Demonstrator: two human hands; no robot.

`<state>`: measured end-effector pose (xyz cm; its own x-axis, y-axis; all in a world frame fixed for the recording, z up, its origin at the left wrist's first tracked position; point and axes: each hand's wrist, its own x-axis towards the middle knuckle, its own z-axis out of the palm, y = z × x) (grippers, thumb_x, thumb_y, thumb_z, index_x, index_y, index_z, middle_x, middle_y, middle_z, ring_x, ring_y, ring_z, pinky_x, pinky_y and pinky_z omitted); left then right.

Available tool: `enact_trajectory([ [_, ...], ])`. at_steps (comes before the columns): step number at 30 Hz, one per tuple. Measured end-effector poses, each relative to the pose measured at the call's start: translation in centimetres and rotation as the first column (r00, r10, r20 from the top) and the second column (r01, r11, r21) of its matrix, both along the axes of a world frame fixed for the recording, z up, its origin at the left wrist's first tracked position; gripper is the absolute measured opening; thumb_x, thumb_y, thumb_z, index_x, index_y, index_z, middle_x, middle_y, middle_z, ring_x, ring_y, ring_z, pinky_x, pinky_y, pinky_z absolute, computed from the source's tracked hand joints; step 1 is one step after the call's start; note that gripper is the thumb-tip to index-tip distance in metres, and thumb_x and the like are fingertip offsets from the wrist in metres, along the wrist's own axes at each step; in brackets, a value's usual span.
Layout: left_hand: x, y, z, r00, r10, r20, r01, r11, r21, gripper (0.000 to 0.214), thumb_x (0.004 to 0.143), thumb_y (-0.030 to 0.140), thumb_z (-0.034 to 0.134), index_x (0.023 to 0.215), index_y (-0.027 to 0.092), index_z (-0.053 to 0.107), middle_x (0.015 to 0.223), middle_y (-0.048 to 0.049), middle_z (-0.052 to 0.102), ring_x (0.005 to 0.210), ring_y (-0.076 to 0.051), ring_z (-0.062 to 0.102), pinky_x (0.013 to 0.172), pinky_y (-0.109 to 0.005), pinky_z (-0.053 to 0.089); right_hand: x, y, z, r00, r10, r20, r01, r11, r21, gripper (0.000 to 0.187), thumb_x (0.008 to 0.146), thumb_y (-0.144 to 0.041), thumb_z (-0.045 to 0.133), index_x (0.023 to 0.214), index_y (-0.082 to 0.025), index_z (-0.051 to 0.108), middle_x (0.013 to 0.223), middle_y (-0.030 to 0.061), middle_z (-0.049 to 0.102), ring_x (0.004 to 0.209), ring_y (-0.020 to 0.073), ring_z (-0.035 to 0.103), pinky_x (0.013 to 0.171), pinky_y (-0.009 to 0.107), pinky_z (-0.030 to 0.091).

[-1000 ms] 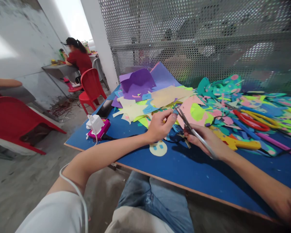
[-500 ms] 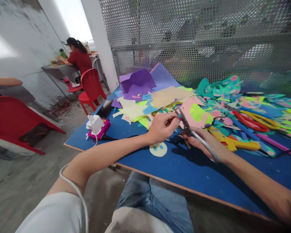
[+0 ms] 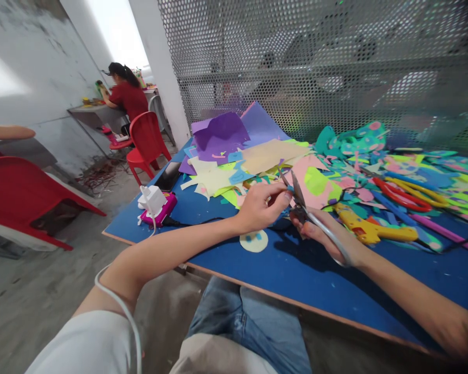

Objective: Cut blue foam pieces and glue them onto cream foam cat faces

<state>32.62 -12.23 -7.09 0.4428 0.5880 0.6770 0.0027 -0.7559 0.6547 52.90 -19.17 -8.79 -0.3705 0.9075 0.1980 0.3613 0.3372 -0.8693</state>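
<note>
Above middle of blue bench (image 3: pixel 315 291), right hand (image 3: pixel 329 226) grips scissors (image 3: pixel 306 210), blades parted, pointing far. Left hand (image 3: pixel 259 206), just left of blades, pinches small blue piece (image 3: pixel 290 189); whether blades touch it, cannot tell. Near side of left hand, cream disc (image 3: pixel 254 246) with blue squares lies flat. Right of scissors, yellow glue gun (image 3: pixel 376 230). Far left, purple sheets (image 3: pixel 222 137).
</note>
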Motion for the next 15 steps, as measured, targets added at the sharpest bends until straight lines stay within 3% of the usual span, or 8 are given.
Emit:
enact_trajectory([
  [15,0.1,0.0,0.1,0.998,-0.044,0.050,0.045,0.999,-0.012,0.057,0.103,0.060,0.043,0.064,0.018,0.048,0.061,0.0006,0.049,0.059,-0.011,0.043,0.065,-0.029,0.036,-1.0,-1.0,-0.2,0.995,-0.042,-0.090,0.041,0.999,-0.022,0.058,0.090,-0.078,0.054,0.085,-0.020,0.056,0.076,0.0010,0.047,0.063,0.0144,0.041,0.052,0.028,0.036],
])
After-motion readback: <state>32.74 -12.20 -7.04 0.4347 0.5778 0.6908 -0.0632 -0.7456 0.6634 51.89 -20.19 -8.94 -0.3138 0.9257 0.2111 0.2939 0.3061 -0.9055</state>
